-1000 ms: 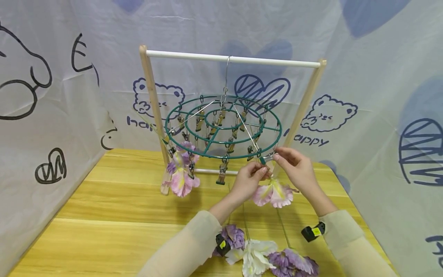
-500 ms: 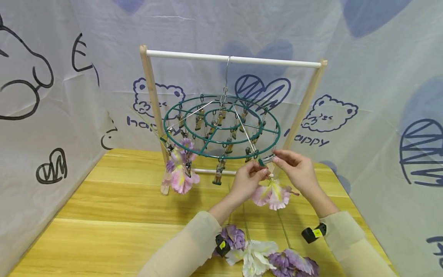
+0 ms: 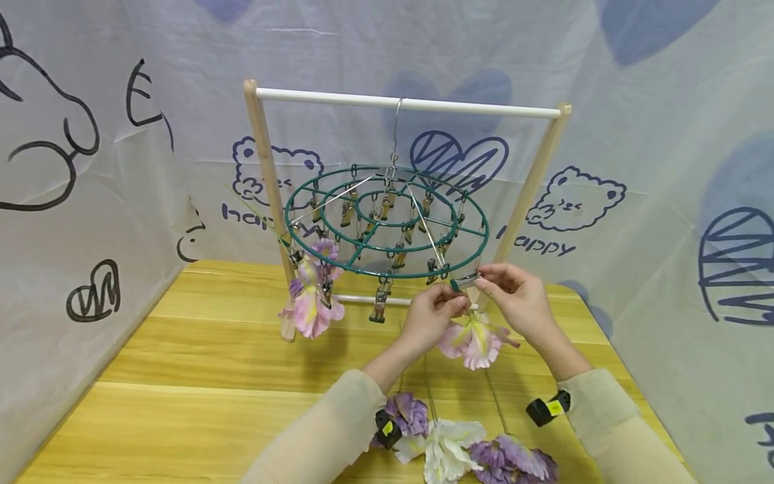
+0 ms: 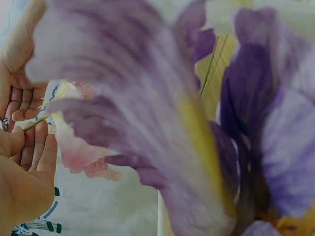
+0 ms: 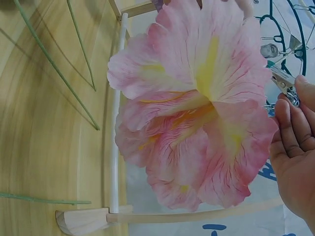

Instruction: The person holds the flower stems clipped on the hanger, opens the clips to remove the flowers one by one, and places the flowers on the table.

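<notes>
In the head view my left hand (image 3: 431,316) is just under the right front edge of a round green clip hanger (image 3: 417,275). Its fingers pinch the thin green stem (image 4: 35,123) of a pink artificial flower (image 3: 478,341), whose bloom hangs petals down. My right hand (image 3: 521,299) pinches a metal clip (image 3: 467,281) with green tips by its right end. That clip lies nearly level, its green tips pointing left above my left fingers. Whether the stem sits between its tips cannot be seen. The pink bloom fills the middle of the right wrist view.
A wooden stand with a white bar (image 3: 326,97) carries the hanger. Several other clips (image 3: 378,306) dangle from its rings. A pink and purple flower (image 3: 313,316) hangs at the left. Purple flowers (image 3: 514,460) and a white flower (image 3: 447,454) lie at the table's front.
The hanger has swung slightly left, and the flower at its left has shifted with it. The clip in my right hand has moved down a little. Both hands keep their hold.
</notes>
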Demonstrator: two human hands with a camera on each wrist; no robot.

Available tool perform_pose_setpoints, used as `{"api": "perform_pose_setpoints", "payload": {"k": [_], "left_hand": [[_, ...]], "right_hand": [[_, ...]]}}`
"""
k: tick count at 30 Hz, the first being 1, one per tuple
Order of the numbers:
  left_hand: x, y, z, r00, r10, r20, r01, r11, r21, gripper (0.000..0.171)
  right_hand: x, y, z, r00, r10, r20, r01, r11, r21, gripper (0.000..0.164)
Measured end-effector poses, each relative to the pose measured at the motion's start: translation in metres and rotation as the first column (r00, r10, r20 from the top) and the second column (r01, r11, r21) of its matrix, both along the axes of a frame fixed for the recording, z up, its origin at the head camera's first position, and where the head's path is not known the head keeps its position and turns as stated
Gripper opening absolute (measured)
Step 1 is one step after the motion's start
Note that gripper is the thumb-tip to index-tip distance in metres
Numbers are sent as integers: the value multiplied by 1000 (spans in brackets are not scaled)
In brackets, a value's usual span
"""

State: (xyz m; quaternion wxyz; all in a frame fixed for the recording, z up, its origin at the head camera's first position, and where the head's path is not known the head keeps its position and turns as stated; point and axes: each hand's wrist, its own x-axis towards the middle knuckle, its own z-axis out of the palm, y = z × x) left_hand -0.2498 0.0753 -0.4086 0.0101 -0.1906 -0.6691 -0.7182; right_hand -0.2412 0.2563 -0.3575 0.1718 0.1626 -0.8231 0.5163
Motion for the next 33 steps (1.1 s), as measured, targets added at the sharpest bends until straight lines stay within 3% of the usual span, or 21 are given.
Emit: {"api": "perform_pose_setpoints", "payload": {"k": [26,33], "left_hand": [[5,-3,0,995,-44,87,40,998,43,12],[7,-6,-3,997,-38,73,35,998,44,12]], "right_hand": [[1,0,0,996,58,-61,-61,997,-40,16],[1,0,0,996,60,-66,-64,997,-53,16]]}}
